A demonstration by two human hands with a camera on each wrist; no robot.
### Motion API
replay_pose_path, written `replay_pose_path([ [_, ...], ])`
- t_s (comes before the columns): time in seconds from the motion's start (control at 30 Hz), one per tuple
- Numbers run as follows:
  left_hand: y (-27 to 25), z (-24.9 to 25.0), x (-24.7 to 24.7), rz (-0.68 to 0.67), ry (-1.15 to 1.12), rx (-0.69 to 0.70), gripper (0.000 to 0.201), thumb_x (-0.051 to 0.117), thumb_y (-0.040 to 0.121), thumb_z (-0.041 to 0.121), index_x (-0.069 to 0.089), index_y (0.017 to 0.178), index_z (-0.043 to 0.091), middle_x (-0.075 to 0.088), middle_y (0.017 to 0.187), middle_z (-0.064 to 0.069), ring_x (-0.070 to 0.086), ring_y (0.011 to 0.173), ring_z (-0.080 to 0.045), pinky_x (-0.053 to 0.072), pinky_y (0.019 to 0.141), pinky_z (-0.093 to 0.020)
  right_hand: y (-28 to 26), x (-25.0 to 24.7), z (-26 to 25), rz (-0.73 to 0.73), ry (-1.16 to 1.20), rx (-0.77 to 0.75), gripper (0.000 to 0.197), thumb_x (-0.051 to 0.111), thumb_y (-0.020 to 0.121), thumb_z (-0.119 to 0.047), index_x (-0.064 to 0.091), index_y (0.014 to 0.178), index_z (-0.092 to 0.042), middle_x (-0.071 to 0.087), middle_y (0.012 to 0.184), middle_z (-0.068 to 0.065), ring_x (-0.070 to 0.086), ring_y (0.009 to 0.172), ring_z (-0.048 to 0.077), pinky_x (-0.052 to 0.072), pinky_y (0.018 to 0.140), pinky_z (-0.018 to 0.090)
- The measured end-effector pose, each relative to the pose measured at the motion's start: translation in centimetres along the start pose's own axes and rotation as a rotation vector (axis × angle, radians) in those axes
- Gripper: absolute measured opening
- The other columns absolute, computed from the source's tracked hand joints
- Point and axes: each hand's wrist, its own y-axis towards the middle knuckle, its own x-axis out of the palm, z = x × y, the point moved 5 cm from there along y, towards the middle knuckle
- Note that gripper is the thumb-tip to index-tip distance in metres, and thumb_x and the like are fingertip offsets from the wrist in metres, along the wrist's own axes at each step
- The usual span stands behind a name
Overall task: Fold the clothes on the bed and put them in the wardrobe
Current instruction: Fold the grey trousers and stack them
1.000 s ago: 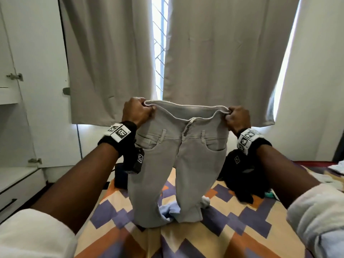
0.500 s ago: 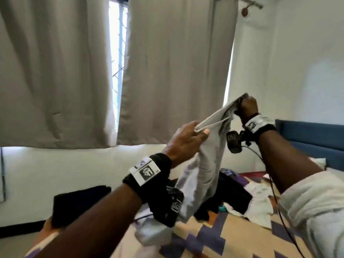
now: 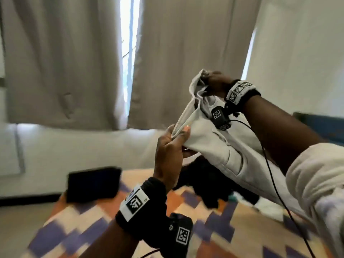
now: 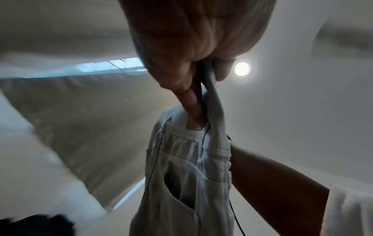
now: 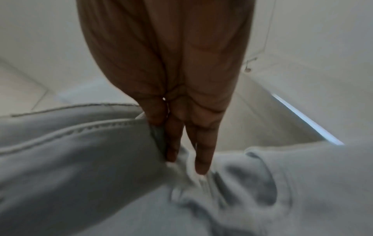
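Pale grey jeans (image 3: 221, 146) hang in the air above the bed, waistband up and doubled over so the two sides lie together. My left hand (image 3: 175, 138) pinches the near end of the waistband (image 4: 214, 102) between thumb and fingers. My right hand (image 3: 214, 81) grips the far, higher end of the waistband, fingers tucked into the cloth (image 5: 141, 143). The legs of the jeans trail down to the right under my right forearm. The wardrobe is out of view.
The bed (image 3: 104, 224) has a cover patterned in orange, purple and cream. A folded dark garment (image 3: 93, 183) lies at its far left corner. A heap of black clothes (image 3: 210, 183) and some white cloth (image 3: 270, 207) lie beneath the jeans. Beige curtains (image 3: 61, 62) hang ahead; a blue headboard (image 3: 323, 125) stands right.
The jeans were held spread flat by both waistband corners; they are now doubled lengthwise, my right hand raised and farther, my left nearer. The view has swung right, away from the wardrobe.
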Motion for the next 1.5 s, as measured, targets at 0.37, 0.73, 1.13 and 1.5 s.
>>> replay_pose_path([
  [0.37, -29.9, -9.4, -34.4, 0.775, 0.613, -0.597, 0.026, 0.066, 0.079, 0.033, 0.071, 0.098, 0.015, 0.075, 0.098, -0.006, 0.070, 0.092, -0.025, 0.058, 0.078, -0.055, -17.1, 47.0, 17.8, -0.812, -0.079, 0.379, 0.016, 0.035, 0.100, -0.003, 0.049, 0.094, -0.008, 0.058, 0.083, 0.013, 0.060, 0.067, 0.028, 0.050, 0.058, 0.034],
  [0.73, -31.3, -6.0, -41.5, 1.082, 0.623, -0.475, 0.057, 0.060, 0.079, 0.048, 0.060, 0.122, 0.011, 0.068, 0.116, -0.012, 0.066, 0.105, -0.031, 0.054, 0.089, -0.055, -14.4, 55.3, 10.5, -0.534, 0.079, 0.221, 0.014, 0.037, 0.094, -0.006, 0.051, 0.096, -0.005, 0.062, 0.088, 0.020, 0.067, 0.073, 0.035, 0.058, 0.063, 0.048],
  [1.13, -47.1, -17.4, -63.4, 1.199, 1.071, -0.927, 0.072, 0.057, 0.065, 0.070, 0.052, 0.130, 0.038, 0.068, 0.119, -0.002, 0.066, 0.100, -0.046, 0.056, 0.079, -0.062, -23.8, 66.2, 15.3, -0.951, -0.055, 0.220, 0.077, 0.059, 0.094, -0.019, 0.011, 0.155, -0.012, 0.041, 0.147, 0.019, 0.046, 0.130, 0.033, 0.040, 0.106, 0.039],
  [1.5, -28.9, -10.9, -44.1, 0.154, 1.684, -0.923, 0.041, 0.057, 0.093, 0.034, 0.057, 0.126, 0.009, 0.052, 0.132, -0.016, 0.048, 0.123, -0.036, 0.041, 0.101, -0.044, -32.2, 57.5, 20.2, -0.820, -0.581, -0.098, 0.027, 0.062, 0.087, -0.029, 0.066, 0.110, -0.014, 0.060, 0.114, 0.019, 0.056, 0.108, 0.038, 0.047, 0.092, 0.039],
])
